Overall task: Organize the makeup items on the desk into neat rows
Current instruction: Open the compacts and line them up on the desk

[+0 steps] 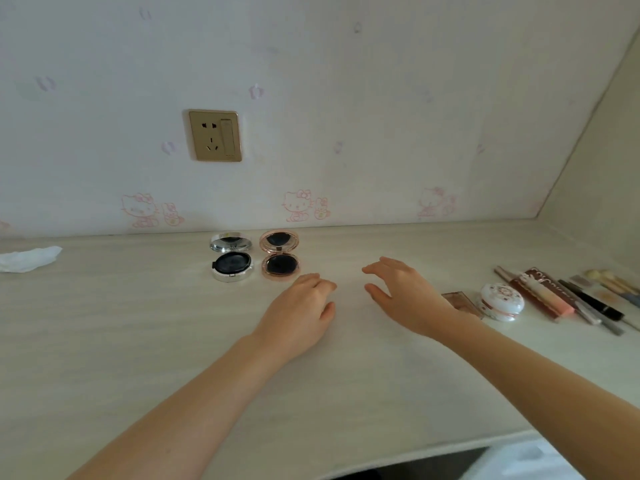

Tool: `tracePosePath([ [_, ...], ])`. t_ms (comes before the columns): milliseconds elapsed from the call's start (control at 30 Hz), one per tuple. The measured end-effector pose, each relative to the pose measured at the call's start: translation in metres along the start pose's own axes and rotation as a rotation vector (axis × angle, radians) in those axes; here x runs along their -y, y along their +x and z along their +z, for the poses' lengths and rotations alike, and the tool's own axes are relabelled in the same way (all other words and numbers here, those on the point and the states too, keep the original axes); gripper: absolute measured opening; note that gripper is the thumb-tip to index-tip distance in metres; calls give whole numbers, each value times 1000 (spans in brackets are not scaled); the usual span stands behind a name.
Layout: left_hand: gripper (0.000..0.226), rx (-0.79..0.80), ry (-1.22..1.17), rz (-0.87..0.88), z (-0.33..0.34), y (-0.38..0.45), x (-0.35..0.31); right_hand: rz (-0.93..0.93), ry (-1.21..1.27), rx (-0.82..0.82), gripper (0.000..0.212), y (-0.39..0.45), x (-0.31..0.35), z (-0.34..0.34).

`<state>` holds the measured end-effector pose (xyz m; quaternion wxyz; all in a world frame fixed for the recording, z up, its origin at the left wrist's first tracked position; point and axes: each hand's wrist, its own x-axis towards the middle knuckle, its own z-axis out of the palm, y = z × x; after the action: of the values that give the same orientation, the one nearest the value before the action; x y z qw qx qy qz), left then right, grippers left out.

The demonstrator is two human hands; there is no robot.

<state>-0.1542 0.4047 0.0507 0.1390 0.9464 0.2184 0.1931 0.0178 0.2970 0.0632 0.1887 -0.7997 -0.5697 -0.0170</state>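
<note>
While my left hand and right hand hover empty with loose fingers over the desk, a silver compact and rose-gold compact lie open, side by side. Beyond my right wrist: a white floral case, palettes and brushes. Crumpled tissue lies far left.

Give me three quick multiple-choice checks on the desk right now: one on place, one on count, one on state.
1. Where is the white round case?
A. right of the right hand
B. beside the tissue
C. under the wall socket

2. How many compacts lie open by the wall?
A. one
B. two
C. four

3. What does the left hand hold?
A. a brush
B. a compact
C. nothing

Answers: 1 A, it sits among the items at the right. 2 B, the silver compact and the pink compact. 3 C, its fingers are loosely curled over bare desk.
</note>
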Motion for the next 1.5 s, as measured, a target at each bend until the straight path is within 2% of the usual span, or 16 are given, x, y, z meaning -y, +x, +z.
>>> tracePosePath([
  [267, 37, 18, -232, 43, 43, 24, -79, 205, -43, -39, 37, -57, -64, -55],
  [500, 33, 40, -334, 78, 76, 56, -131, 368, -55, -92, 35, -87, -114, -78],
  [700, 51, 50, -378, 40, 101, 84, -157, 414, -52, -45, 38, -93, -145, -78],
  [867, 77, 161, -286, 42, 110, 101, -171, 502, 40, 3, 41, -90, -153, -79],
  [933, 75, 165, -254, 49, 112, 106, -175, 517, 62, 15, 42, -88, -153, -78],
  [1133, 64, 155, -354, -7, 118, 110, -180, 544, 121, -14, 40, -84, -151, -76],
  [1267, 59, 156, -386, 34, 115, 111, -177, 543, 159, -49, 38, -87, -146, -79],
  [1500, 59, 102, -575, 77, 101, 112, -163, 475, 231, -104, 36, -87, -130, -93],
])
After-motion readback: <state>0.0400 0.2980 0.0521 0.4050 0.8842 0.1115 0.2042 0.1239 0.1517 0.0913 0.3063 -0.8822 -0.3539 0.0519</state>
